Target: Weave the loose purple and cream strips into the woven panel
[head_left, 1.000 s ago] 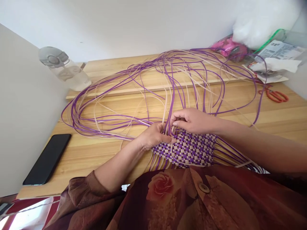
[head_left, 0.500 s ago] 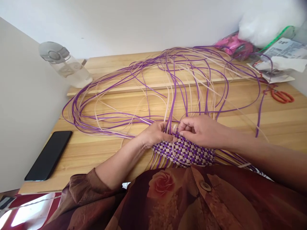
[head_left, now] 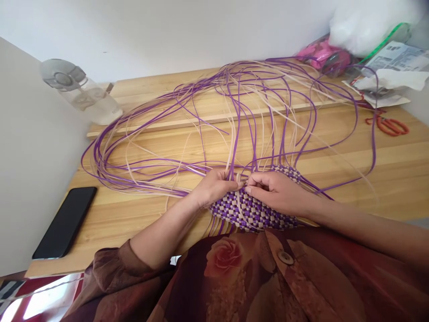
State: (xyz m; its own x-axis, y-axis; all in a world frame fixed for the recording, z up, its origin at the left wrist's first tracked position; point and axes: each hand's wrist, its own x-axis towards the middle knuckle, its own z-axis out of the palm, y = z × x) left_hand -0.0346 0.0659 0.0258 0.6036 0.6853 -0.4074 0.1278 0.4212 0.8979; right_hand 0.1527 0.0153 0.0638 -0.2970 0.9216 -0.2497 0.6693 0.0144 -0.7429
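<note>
A woven piece (head_left: 259, 214) in purple and beige checks lies at the table's near edge, close to my body. My left hand (head_left: 217, 188) is closed on its left upper edge, thumb over the weave, with upright strips rising by the fingers. My right hand (head_left: 271, 190) is closed in a pinch at the top edge, just right of the left thumb; what lies between its fingertips is too small to make out. A beige strip (head_left: 238, 201) loops down over the weave between the hands. Long purple and beige strips (head_left: 100, 154) fan out from the piece across the table.
A clear bottle with a grey lid (head_left: 83, 91) stands back left. A black phone (head_left: 65, 222) lies at the left. Orange-handled scissors (head_left: 392, 126), papers (head_left: 395, 58) and a pink item in plastic (head_left: 323, 56) are at the right. A raised wooden ledge (head_left: 161, 129) crosses the back.
My right hand has moved slightly down and left, uncovering more weave behind it. The purple strip at the right now bends back toward the piece. The view has shifted a little.
</note>
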